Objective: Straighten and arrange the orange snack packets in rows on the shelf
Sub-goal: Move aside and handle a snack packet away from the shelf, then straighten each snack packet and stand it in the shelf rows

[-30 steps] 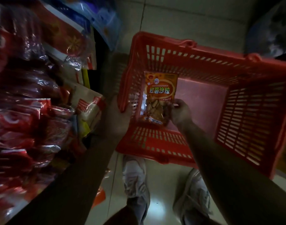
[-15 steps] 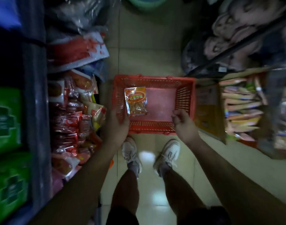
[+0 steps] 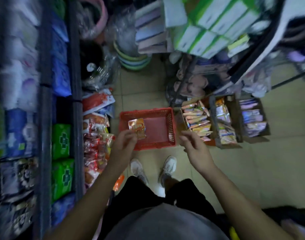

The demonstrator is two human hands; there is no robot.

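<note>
Red packets (image 3: 94, 146) sat stacked left of the left grip (image 3: 125, 144). Its fingers curled at the orange snack packet (image 3: 137, 127), just beyond it over the red basket (image 3: 157, 145). Pinching or only overlapping? Could not tell. The right grip (image 3: 193, 146), right of the basket, hung loosely curled and held nothing.

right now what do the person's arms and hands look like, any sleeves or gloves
Both the left hand and the right hand are bare: no gloves, and no ring or watch that shows. The forearms carry no sleeves. Otherwise the person wears a grey top, black shorts and white sneakers.
</note>
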